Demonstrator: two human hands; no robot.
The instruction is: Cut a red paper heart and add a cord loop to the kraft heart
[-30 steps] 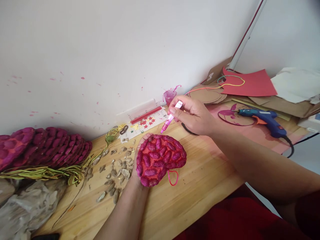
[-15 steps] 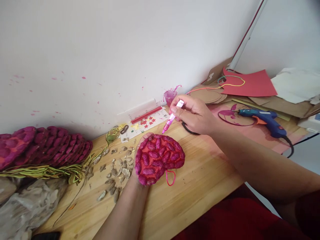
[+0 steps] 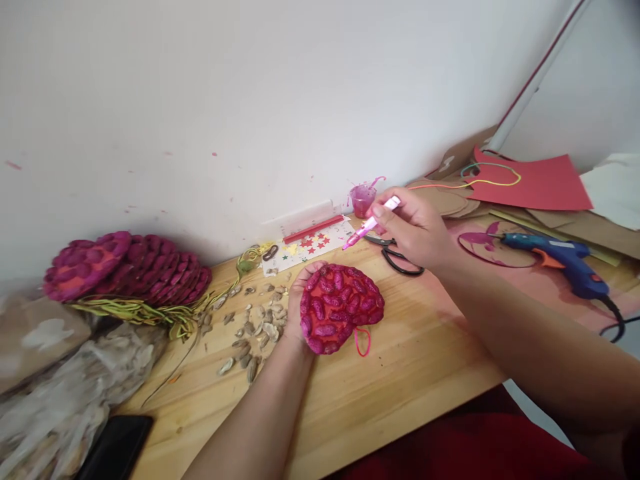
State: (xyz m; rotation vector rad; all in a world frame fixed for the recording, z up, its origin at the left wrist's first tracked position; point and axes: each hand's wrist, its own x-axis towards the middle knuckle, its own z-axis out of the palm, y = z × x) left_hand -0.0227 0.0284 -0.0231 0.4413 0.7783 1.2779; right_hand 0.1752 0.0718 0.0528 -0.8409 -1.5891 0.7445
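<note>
My left hand [image 3: 303, 283] holds a magenta peanut-shell disc [image 3: 345, 307] from its left side and underneath, most of the fingers hidden behind it. Painted peanut shells cover the disc's red face, and a pink string loop [image 3: 363, 343] hangs from its lower right edge. In my right hand [image 3: 410, 223] a white-handled paintbrush [image 3: 375, 220] is pinched, its pink-coated tip pointing down and left just above the disc's top edge, apart from it. Black-handled scissors [image 3: 403, 261] lie partly hidden under my right hand. Behind stands a clear cup of magenta paint [image 3: 363, 200].
Finished-looking magenta discs [image 3: 145, 267] lean in a row at left, with yellow-green strings [image 3: 135, 308]. Loose peanut shells [image 3: 260, 327] lie on the wooden table. A blue glue gun [image 3: 560, 253], red paper [image 3: 537, 180] and cardboard sit right; a black phone [image 3: 117, 447] lies lower left.
The whole view has shifted, so the table things appear farther right. The brush tip has drawn slightly away from the disc's top edge. Both hands keep their holds.
</note>
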